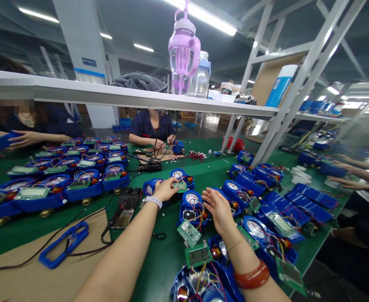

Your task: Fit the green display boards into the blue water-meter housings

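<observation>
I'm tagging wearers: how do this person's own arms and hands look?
No gloves or sleeves show. The left hand has a pale lilac wristband; the right hand, a thin gold-coloured bracelet and, higher up, a glossy red-brown bangle.

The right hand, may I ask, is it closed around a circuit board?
No, the right hand is open, with nothing in its visible palm.

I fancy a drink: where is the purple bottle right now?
The purple bottle is at the top centre of the head view, standing on the white shelf, between the grey cloth on its left and a clear bottle on its right.
</observation>
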### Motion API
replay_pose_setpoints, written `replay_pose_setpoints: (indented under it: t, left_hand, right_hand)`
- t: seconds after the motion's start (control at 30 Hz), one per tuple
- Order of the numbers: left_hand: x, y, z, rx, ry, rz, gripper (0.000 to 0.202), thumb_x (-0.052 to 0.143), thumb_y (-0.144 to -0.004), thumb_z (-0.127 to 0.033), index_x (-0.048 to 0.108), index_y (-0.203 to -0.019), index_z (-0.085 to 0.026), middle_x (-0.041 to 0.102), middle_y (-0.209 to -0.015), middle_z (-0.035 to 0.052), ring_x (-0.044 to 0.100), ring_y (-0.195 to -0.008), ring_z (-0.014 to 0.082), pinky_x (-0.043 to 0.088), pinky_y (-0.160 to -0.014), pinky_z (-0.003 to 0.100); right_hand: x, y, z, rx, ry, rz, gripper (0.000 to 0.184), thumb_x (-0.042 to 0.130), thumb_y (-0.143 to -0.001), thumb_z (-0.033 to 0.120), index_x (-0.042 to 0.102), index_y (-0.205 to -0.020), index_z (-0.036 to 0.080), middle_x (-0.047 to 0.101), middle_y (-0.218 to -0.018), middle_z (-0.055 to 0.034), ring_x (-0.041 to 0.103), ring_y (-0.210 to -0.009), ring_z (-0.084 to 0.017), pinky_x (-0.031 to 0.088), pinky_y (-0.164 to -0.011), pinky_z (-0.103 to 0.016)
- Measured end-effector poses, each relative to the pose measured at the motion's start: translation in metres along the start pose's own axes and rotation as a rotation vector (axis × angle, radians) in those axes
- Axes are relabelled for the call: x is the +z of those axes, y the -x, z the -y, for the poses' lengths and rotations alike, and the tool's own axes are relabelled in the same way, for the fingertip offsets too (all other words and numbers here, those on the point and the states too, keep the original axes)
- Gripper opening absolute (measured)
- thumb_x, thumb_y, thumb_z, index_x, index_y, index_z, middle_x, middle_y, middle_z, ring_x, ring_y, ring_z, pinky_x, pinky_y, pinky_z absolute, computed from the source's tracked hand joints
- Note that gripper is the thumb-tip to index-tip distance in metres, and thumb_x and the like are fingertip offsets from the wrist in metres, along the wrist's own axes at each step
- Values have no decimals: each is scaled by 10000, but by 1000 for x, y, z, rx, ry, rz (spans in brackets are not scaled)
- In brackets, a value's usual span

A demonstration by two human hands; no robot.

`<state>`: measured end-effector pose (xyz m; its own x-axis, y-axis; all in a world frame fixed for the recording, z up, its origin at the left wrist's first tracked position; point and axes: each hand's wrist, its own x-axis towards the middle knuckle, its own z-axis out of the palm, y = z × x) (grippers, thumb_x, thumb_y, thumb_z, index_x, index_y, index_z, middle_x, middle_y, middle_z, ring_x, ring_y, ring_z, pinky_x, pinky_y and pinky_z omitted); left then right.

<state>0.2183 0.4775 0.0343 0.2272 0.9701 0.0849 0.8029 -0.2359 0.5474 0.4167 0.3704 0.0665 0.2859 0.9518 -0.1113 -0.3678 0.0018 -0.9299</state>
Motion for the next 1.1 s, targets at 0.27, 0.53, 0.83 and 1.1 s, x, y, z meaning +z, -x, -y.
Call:
replay_pose_setpoints:
  t: [0.27,0.53,0.83,1.1]
  left_hand:
    - [4,-2,4,0,-5,-12,376,563,-898,-414,566,-1174,-159,633,-1096,69,613,-991,206,465,-942,473]
    - [3,-2,3,2,-3,-18,370,564,-898,-411,568,-1169,-159,633,-1093,69,613,-989,205,468,-938,470]
    - [1,0,2,4,7,-15,361,566,-899,-401,570,-1166,-158,632,-1094,69,613,-992,205,474,-933,467]
    - [0,0,1,10,12,-8,364,565,-898,-405,567,-1166,-160,628,-1092,69,610,-985,204,475,-923,461]
  right_hand:
    - [-1,-1,-2,3,-8,0,432,804,-580,497,699,-891,216,724,-934,-40,650,-859,-183,478,-723,-277]
    - [-1,-3,-2,7,0,3,417,800,-593,495,700,-891,220,722,-940,-41,649,-863,-180,476,-716,-271]
    - [-2,-2,-2,1,28,16,420,782,-611,505,690,-911,225,718,-969,-45,651,-902,-188,490,-743,-280]
    - [-2,3,1,-52,116,17,462,715,-647,542,642,-963,213,702,-1050,-96,662,-965,-243,518,-765,-338]
